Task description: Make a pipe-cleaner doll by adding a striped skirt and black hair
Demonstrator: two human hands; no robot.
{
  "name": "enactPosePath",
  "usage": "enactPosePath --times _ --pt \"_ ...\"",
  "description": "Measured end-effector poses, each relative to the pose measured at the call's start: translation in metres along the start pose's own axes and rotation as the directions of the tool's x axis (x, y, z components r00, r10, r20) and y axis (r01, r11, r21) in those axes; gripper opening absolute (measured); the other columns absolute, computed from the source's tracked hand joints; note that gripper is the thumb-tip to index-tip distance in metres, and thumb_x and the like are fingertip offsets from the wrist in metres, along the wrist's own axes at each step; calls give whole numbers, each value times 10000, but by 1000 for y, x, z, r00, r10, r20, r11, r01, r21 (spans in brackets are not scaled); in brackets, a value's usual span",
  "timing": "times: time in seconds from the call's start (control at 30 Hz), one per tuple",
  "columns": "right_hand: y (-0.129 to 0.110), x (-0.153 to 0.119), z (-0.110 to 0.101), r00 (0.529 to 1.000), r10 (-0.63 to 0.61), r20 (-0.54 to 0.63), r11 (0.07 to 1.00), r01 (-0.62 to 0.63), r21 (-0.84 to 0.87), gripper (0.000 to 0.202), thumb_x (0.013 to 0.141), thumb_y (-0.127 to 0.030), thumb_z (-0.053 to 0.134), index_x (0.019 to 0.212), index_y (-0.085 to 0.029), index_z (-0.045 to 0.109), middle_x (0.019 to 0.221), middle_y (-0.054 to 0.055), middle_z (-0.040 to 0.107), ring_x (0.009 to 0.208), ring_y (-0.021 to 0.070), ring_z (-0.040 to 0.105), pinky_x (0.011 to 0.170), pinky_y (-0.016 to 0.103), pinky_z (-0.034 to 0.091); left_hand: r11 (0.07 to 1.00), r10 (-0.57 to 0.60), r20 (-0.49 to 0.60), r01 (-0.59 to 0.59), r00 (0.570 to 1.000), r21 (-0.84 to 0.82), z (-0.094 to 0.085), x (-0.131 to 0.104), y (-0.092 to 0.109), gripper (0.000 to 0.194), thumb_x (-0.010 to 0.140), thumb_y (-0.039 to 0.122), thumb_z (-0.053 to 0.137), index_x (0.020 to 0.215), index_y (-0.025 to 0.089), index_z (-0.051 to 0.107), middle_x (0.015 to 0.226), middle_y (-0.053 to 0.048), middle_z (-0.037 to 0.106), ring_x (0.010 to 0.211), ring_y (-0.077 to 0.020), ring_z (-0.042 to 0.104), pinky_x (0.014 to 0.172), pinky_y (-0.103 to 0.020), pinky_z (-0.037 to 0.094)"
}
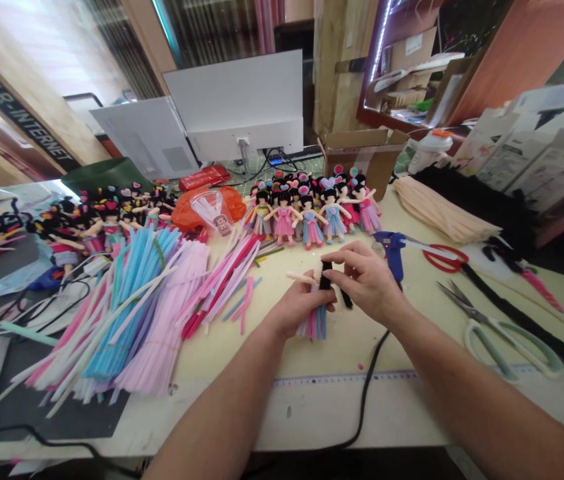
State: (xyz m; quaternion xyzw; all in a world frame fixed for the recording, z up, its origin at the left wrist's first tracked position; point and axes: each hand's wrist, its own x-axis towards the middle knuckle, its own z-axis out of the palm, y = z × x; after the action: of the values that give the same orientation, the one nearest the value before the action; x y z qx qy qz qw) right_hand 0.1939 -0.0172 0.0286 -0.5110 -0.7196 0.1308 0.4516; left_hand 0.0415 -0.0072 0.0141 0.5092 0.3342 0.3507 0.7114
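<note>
Both hands meet over the pale tabletop (342, 347): the left hand (298, 308) clasps a half-made doll (318, 313) with peach arms and a pink-and-blue striped skirt. The right hand (368, 279) pinches its black pipe-cleaner hair (327, 275) closed between fingertips. A blue glue gun (393, 250) lies just beside them.

We see our hands meet at the table's (342, 347) middle. Pipe cleaner bundles (127, 313) lie to their left, finished dolls (312, 210) stand behind them, a glue gun (392, 250) and scissors (502, 333) lie right.
</note>
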Motion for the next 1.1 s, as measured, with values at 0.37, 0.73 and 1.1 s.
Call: enactPosePath --times 0.37,0.73,1.1 --pt "1 1 6 999 34 18 998 -35 45 117 805 -221 619 899 -211 688 854 25 565 587 103 480 572 270 454 997 9 -33 -7 999 71 -2 1 -2 258 648 178 644 861 175 499 693 44 543 604 -94 541 633 -259 427" --pt "-1 0 9 998 58 16 997 -58 48 129 769 -242 667 890 -209 696 831 15 560 583 101 481 567 271 442 998 12 -75 -7 997 67 3 1 -2 176 687 222 612 788 177 475 638 36 548 556 -99 533 583 -259 429" --pt "-3 0 12 995 97 7 985 -97 140 90 740 -226 665 825 -197 659 794 17 574 626 125 506 591 288 463 988 90 -46 -83 995 133 5 -1 2 124 722 248 605 744 173 509 625 32 520 573 -102 505 589 -252 425"
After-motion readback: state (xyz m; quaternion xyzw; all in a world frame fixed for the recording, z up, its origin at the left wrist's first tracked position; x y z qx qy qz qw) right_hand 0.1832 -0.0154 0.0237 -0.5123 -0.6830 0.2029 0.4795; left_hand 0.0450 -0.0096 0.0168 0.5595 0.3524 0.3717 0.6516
